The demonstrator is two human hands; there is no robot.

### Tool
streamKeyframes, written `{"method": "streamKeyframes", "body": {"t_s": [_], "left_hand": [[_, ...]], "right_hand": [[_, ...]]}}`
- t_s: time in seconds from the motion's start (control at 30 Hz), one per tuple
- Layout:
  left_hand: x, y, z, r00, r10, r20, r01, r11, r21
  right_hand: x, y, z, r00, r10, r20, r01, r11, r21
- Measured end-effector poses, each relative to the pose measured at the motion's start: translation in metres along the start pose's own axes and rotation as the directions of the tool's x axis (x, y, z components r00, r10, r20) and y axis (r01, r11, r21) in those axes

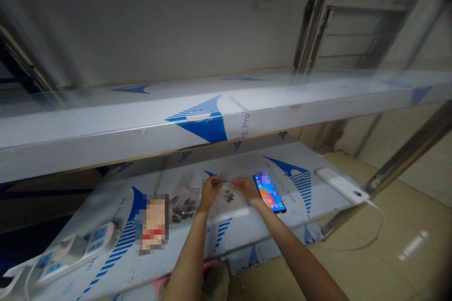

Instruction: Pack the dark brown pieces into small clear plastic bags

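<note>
My left hand (211, 191) and my right hand (246, 188) are close together over the lower shelf. Between them is a small clear plastic bag (229, 195) with little dark metal pieces inside. The fingers of both hands are pinched at the upper part of this bag, one hand at each side. Left of my left hand lies a larger pile of small metal pieces (182, 213) in clear plastic; their exact kind is too small to make out. A phone (270, 194) with a lit screen lies just right of my right hand.
A power strip (100, 239) with a plug sits at the left on the film-covered lower shelf (240, 230). Near it lies a pixelated flat item (154, 223). A white device (339, 184) with a cable rests at the right edge. An upper shelf (268, 120) runs across above.
</note>
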State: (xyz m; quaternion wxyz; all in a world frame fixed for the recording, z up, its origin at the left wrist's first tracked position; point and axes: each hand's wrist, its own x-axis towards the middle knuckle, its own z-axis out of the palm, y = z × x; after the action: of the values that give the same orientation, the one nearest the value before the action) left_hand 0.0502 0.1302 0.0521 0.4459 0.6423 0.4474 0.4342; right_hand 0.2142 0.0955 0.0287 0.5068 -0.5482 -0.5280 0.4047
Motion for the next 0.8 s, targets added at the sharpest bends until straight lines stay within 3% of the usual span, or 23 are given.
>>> {"method": "streamKeyframes", "body": {"t_s": [0.3,0.5,0.67,0.8], "left_hand": [[0.013,-0.012,0.02,0.995,0.013,-0.1,-0.01,0.999,0.038],[0.008,-0.019,0.016,0.999,0.021,0.041,-0.018,0.998,-0.064],[-0.005,-0.037,0.009,0.995,-0.077,0.062,0.066,0.985,0.156],[-0.012,-0.042,0.01,0.999,-0.049,0.012,0.044,0.964,0.262]], "right_hand": [[0.009,0.027,0.006,0.995,-0.053,-0.089,0.056,0.998,0.026],[0.004,0.041,0.011,0.988,-0.072,-0.136,0.072,0.997,-0.001],[0.001,0.044,0.009,0.984,-0.08,-0.16,0.079,0.997,-0.012],[0.0,0.041,0.009,0.982,-0.084,-0.167,0.082,0.996,-0.019]]}}
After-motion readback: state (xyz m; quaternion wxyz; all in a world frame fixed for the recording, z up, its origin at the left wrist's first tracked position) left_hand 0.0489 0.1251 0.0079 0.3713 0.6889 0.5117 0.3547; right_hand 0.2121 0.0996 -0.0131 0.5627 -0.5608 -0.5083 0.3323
